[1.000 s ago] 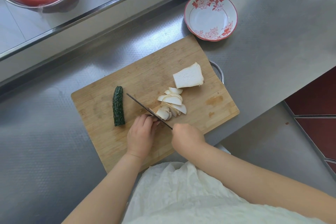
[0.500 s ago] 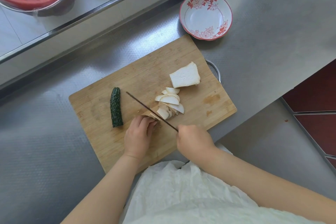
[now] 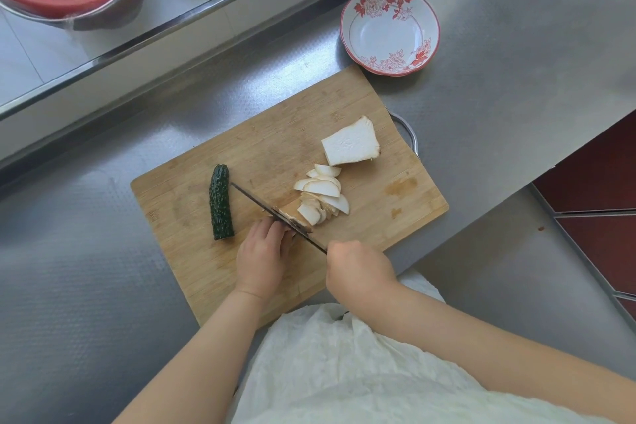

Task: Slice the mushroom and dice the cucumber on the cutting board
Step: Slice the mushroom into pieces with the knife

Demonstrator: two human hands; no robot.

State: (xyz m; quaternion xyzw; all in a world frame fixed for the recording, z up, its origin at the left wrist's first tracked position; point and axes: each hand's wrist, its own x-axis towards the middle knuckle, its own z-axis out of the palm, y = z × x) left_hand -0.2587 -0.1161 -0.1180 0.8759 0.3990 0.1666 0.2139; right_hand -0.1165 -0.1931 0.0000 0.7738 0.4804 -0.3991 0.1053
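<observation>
With the right hand (image 3: 358, 268) gripping the knife (image 3: 272, 212) and the left hand (image 3: 263, 253) pinching the mushroom (image 3: 292, 213), fingertips risked a nick.

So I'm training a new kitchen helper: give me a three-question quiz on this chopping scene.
1. True or false: the cucumber is already diced.
2. Which hand grips the knife? A left hand B right hand
3. Fill in: the bowl beyond the board holds ____.

Key: 1 false, it lies whole. 2 B; the left hand steadies the mushroom piece being cut, beside the slices. 3 nothing.
</observation>
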